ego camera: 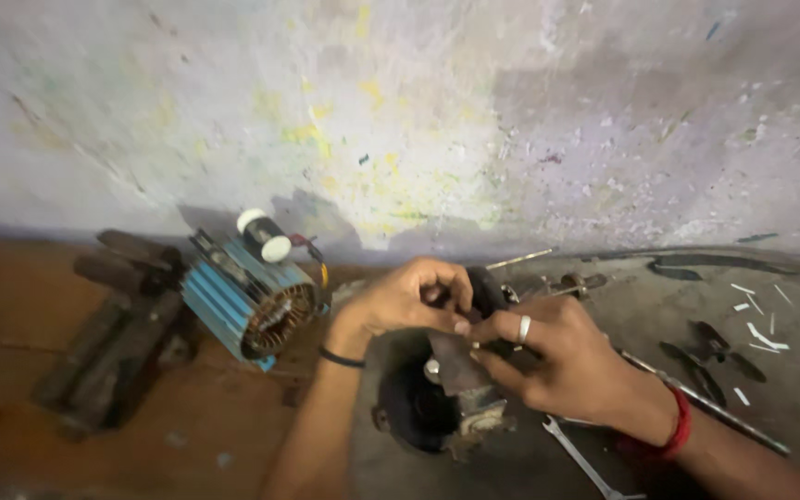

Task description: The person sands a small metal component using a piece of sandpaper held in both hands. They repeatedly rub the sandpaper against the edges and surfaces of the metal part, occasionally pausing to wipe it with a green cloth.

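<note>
My left hand [409, 298] and my right hand [557, 356] meet over a dark, greasy motor part [437, 403] that stands on the grey bench. The fingers of both hands pinch a small dark piece [463, 315] at the top of that part. My right hand wears a silver ring and a red thread at the wrist; a black band circles my left wrist. Just what the fingertips grip is hidden by the fingers.
A blue finned electric motor [247, 296] with a white capacitor lies to the left, beside dark metal bars [113, 333]. A spanner [581, 458] and a long rod [706, 403] lie at the right. White scraps dot the bench by the stained wall.
</note>
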